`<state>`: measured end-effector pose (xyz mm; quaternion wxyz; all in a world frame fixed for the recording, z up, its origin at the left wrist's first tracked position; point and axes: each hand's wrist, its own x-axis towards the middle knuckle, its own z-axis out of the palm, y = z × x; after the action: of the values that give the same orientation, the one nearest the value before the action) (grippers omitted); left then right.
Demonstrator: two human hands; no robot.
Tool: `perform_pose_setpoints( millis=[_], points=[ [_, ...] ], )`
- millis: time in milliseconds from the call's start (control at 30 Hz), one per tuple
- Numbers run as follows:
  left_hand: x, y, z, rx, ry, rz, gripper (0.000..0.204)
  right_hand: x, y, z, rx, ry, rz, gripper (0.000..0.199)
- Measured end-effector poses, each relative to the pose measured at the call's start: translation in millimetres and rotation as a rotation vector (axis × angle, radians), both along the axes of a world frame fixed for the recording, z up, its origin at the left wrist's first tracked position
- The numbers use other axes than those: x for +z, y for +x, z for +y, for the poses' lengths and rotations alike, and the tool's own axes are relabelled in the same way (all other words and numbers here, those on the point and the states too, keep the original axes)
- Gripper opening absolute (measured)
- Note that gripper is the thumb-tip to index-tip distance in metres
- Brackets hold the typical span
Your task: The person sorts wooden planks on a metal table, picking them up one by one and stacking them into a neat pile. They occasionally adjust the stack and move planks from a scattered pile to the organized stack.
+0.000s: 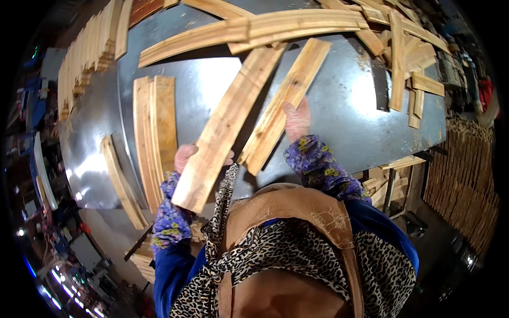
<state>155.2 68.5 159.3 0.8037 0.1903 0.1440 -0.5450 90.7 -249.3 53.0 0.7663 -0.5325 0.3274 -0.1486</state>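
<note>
My left hand (184, 157) is closed around a wide, pale wooden board (227, 130), with the thumb side at its left edge and fingertips showing at its right edge. That board slants from my body toward the far side. Beside it lies a narrower wooden board (281, 114), tilted the same way, with a grooved or stepped face. My right hand (298, 121) grips this one along its right edge; the fingers underneath are hidden. A dark gap separates the two boards. Both are over a shiny metal table (339, 132).
Several boards (155, 132) lie left of my left hand, and a single strip (124, 183) overhangs the near edge. Long planks (297, 26) cross the far side. A jumbled wood pile (413, 53) sits at the far right, stacked boards (90, 53) at the far left.
</note>
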Motion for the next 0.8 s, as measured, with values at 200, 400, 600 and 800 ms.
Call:
perform_pose_setpoints(
  millis=[200, 400, 600, 800],
  points=[
    [-49.5, -50.2, 49.2, 0.240, 0.476, -0.115, 0.042, 1.1, -6.6, 125.8, 0.304, 0.030, -0.016, 0.055],
    [-28.9, -45.7, 94.0, 0.044, 0.862, -0.252, 0.062, -47.0, -23.8, 165.6, 0.346, 0.034, -0.031, 0.045],
    [-93.7, -77.3, 169.8, -0.318, 0.626, -0.565, 0.081, -19.2, -7.1, 145.4, 0.875, -0.023, 0.423, 0.024],
    [-65.0, -88.7, 155.5, -0.390, 0.758, -0.353, 0.047, 129.7, 138.2, 109.7, 1.161, -1.166, 0.269, 0.053]
  ],
)
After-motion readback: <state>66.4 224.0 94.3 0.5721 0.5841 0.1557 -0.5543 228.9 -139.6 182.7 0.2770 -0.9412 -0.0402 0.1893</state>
